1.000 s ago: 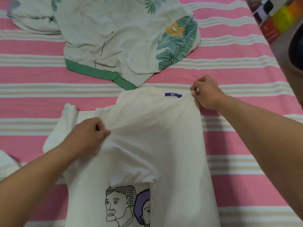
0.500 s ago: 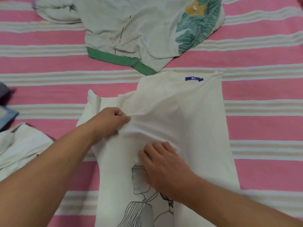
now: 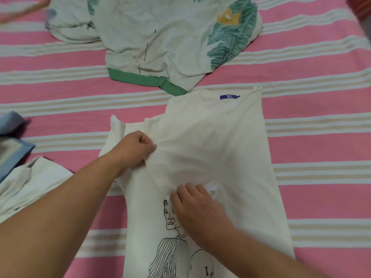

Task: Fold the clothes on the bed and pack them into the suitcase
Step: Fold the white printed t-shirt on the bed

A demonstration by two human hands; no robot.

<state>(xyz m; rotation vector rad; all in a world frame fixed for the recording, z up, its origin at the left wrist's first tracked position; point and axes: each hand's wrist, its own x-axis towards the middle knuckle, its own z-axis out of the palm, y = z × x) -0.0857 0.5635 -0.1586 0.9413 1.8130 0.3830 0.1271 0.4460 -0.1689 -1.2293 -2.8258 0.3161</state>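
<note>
Hands (image 3: 133, 150) (image 3: 193, 205) pinching cream T-shirt (image 3: 236, 157), leaf-print garment (image 3: 160, 37) beyond, white cloth (image 3: 30, 189) left

Bed (image 3: 321, 137): pink, striped white and beige. T-shirt (image 3: 241, 157): cream, printed with black line figures; label (image 3: 229, 96) purple. Top (image 3: 160, 37): pale, leaf-patterned, hemmed green.

L hand (image 3: 134, 149) pinches cream tee (image 3: 236, 157); R hand (image 3: 192, 205) grips sleeve edge.
</note>
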